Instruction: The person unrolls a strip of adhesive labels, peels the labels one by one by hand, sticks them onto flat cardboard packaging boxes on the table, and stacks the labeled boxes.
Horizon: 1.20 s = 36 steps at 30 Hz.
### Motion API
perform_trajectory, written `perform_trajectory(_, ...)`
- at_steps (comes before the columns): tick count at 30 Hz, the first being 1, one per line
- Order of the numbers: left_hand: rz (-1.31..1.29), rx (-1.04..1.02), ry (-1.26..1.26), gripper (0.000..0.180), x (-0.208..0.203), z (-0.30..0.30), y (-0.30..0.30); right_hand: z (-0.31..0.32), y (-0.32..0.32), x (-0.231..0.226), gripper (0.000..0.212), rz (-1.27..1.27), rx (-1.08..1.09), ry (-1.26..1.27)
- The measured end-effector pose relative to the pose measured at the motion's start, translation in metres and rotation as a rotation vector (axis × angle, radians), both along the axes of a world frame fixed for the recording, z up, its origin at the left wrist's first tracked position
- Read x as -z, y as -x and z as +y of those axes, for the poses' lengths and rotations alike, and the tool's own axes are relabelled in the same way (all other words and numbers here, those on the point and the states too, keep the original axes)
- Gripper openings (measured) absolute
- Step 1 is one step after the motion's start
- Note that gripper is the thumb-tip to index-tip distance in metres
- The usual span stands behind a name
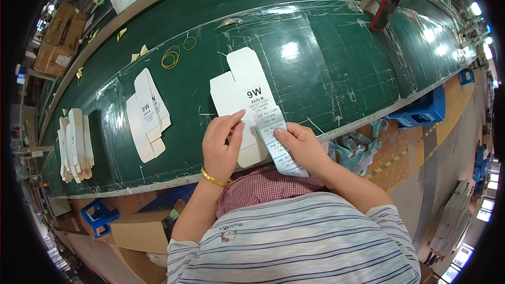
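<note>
A flat, unfolded white carton [244, 94] with black print lies on the green table in front of me. My left hand [221, 139], with a gold bangle at its wrist, rests over the carton's left side. Its fingers are bent, with a gap between thumb and forefinger, and nothing shows in them. My right hand [299, 144] grips a strip of pale blue-green printed labels [279, 150] between thumb and fingers. The strip's upper end overlaps the carton's right edge, just below the black print. Its lower end hangs past the table edge toward my lap.
More flat cartons [147, 115] lie to the left, beside a standing stack of cartons [76, 144]. Yellow rubber bands [170, 58] sit farther back. A red-cased phone [385, 12] leans at the far right. Tangled backing strips [357, 147] hang beyond the table's right front edge.
</note>
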<state>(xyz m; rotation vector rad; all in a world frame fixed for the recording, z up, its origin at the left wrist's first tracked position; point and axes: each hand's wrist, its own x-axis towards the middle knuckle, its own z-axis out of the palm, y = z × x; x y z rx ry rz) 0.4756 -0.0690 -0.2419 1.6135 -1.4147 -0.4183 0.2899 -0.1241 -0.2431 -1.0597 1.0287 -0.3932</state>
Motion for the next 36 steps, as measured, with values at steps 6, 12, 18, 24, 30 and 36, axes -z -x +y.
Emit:
perform_trajectory(6,-0.251,0.095,0.101,0.024,0.013,-0.002,-0.018,-0.02,-0.011,0.003,0.029,0.005,0.03,-0.211)
perform_trajectory(12,-0.354,0.153,0.047,0.032,0.008,-0.004,-0.016,-0.025,-0.016,-0.008,0.028,0.062,0.059,-0.29)
perform_trajectory(18,-0.378,0.173,-0.007,0.039,0.006,-0.006,-0.016,-0.029,-0.022,-0.017,0.027,0.074,0.091,-0.339)
perform_trajectory(24,-0.392,0.166,-0.022,0.04,0.004,-0.008,-0.015,-0.028,-0.02,-0.011,0.027,0.07,0.09,-0.346)
perform_trajectory(30,-0.398,0.171,-0.048,0.04,0.002,-0.01,-0.013,-0.027,-0.021,-0.013,0.028,0.074,0.106,-0.352)
perform_trajectory(36,-0.426,0.18,-0.092,0.039,-0.002,-0.013,-0.012,-0.028,-0.021,-0.014,0.028,0.102,0.087,-0.349)
